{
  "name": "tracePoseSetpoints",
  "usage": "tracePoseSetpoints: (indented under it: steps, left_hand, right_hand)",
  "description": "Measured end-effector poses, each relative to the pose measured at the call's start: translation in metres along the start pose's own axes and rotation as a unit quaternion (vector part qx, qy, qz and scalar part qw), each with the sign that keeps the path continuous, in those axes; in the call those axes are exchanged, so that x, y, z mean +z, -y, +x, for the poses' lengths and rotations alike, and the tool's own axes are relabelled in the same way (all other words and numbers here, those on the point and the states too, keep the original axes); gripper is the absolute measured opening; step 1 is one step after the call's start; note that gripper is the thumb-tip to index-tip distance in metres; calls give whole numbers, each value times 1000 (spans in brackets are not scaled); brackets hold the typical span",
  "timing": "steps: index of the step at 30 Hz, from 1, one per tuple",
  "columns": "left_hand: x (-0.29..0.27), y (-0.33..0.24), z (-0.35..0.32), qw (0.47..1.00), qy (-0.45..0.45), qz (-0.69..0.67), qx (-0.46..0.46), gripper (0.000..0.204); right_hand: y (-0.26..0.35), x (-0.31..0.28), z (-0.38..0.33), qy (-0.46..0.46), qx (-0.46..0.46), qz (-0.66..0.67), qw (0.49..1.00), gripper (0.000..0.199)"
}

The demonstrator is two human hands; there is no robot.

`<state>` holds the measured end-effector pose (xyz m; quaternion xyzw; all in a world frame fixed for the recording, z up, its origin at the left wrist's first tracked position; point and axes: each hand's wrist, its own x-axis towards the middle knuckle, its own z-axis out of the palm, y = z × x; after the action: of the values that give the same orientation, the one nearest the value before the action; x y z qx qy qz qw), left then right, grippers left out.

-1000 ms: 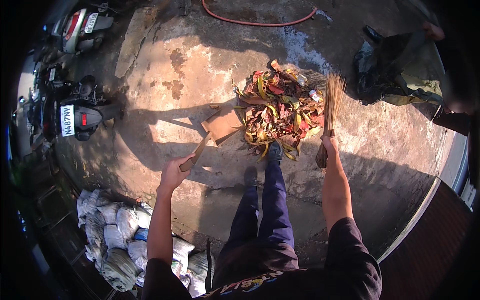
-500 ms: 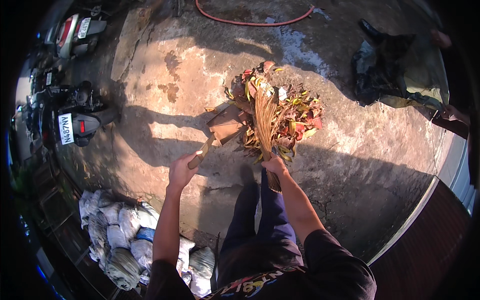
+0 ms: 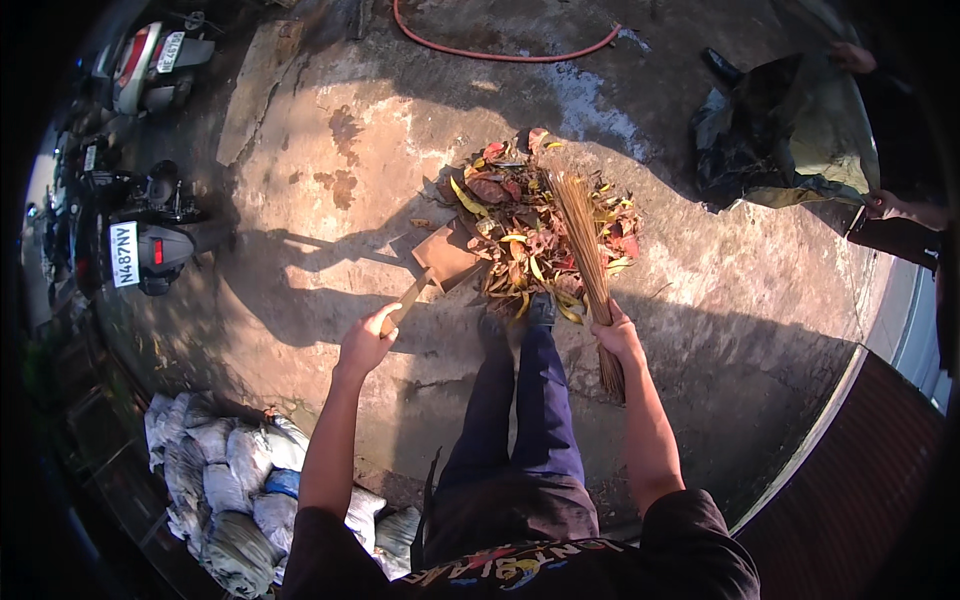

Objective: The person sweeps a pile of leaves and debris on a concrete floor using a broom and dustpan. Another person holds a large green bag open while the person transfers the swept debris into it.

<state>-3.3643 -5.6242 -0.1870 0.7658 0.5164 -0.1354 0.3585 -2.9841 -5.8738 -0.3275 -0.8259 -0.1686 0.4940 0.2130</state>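
A heap of dry leaves [image 3: 515, 245], yellow, red and brown, lies on the concrete in front of my feet. My left hand [image 3: 366, 343] is closed round the wooden handle of a brown dustpan [image 3: 446, 256], whose flat pan meets the heap's left edge. Gripped in my right hand [image 3: 618, 335] is a stick broom [image 3: 580, 225] of thin tan bristles; its far end spreads over the right part of the leaves and its bound end sticks out behind my fist. Some leaves under the bristles are hidden.
Another person's hands [image 3: 880, 205] hold a large dark sack [image 3: 755, 135] at the right. Parked motorcycles [image 3: 160, 250] line the left. Several stuffed white sacks [image 3: 250, 460] are piled at lower left. A red hose [image 3: 510, 57] curves across the far floor.
My right hand and the broom have swung right, off the heap's middle, uncovering leaves there. The dustpan stays by the heap's left edge. The other person's sack has shifted slightly left.
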Motion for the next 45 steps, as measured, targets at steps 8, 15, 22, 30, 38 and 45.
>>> tracePoseSetpoints:
  steps: [8,15,22,30,38,45]
  left_hand:
    - [12,36,0,998,8,35,-56,48]
    - [11,58,-12,991,58,-90,-86,48]
    - [13,67,-18,982,99,-126,-100,57]
    - [24,83,-16,963,125,-206,-117,64]
    - [30,110,-67,954,160,-232,-99,71]
    - [36,134,-134,957,55,-253,-128,74]
  right_hand:
    - [-12,128,66,69,59,-183,979,73]
    - [19,206,9,214,15,-228,950,82]
    - [16,194,-7,266,11,-220,938,82]
    - [42,181,-56,280,36,-158,946,81]
    - [91,65,-115,103,24,-158,982,92]
    - [72,64,-21,36,55,-103,993,83]
